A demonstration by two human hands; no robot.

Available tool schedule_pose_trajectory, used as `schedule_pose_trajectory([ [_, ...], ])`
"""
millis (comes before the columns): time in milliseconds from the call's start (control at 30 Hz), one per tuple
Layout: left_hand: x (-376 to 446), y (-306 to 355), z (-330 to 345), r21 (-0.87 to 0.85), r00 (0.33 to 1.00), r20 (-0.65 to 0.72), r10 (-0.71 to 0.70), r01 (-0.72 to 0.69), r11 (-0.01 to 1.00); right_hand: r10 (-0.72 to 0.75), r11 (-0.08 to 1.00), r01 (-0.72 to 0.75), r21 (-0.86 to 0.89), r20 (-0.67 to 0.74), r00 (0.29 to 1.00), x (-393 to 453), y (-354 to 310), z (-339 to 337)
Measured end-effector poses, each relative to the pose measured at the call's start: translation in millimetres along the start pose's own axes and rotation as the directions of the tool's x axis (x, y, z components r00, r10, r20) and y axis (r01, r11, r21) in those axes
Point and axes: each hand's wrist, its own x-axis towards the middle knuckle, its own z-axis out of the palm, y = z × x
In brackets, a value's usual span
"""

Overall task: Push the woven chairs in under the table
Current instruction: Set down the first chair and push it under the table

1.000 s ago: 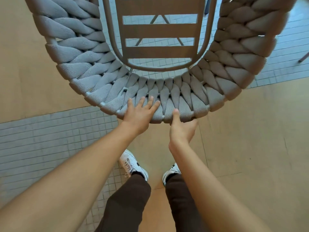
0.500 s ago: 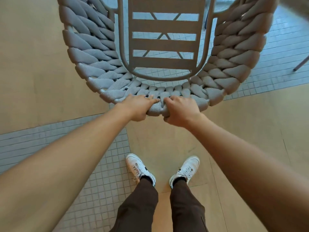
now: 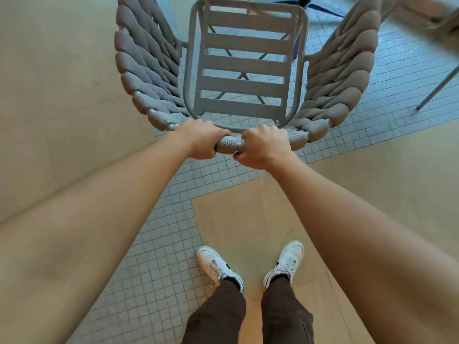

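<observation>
A grey woven chair (image 3: 149, 78) stands in front of me, seen from above, with thick braided rope wrapping its curved back and a slatted metal seat (image 3: 244, 65). My left hand (image 3: 201, 140) is closed over the top rail of the backrest at its middle. My right hand (image 3: 264, 146) grips the same rail right beside it, a short stretch of woven rail (image 3: 228, 144) showing between the two fists. The table's base (image 3: 320, 7) is only a dark blurred shape past the seat at the top edge.
Part of another chair or table leg (image 3: 437, 88) slants in at the right edge. The floor is pale wood with bands of small grey tiles (image 3: 159, 244). My feet in white shoes (image 3: 218, 268) stand well behind the chair.
Both hands went from resting on the backrest to gripping its top rail. The chair has moved forward away from my feet, and more of the seat shows now.
</observation>
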Motion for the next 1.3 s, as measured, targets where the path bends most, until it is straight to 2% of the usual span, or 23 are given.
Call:
schedule_pose_trajectory([
  [167, 21, -25, -16, 0.076, 0.996, -0.009, 0.090, -0.089, 0.993, 0.040, 0.999, -0.040, 0.016, 0.003, 0.999, 21, -1, -13],
  [400, 59, -43, -33, 0.137, 0.989, -0.069, 0.129, -0.119, 0.983, 0.052, 0.998, -0.052, 0.028, -0.004, 0.999, 57, 15, -26],
  [567, 63, -49, -34, 0.117, 0.978, -0.084, 0.190, -0.180, 0.977, 0.029, 1.000, -0.029, 0.011, 0.006, 1.000, 62, 17, -26],
  [900, 98, -82, -55, 0.123, 0.968, -0.082, 0.239, -0.228, 0.966, 0.111, 0.994, -0.111, 0.018, -0.040, 0.993, 97, 16, -38],
  [1300, 148, -141, -92, 0.179, 0.951, -0.066, 0.303, -0.288, 0.941, 0.175, 0.980, -0.173, 0.098, -0.014, 0.984, 166, 9, -61],
])
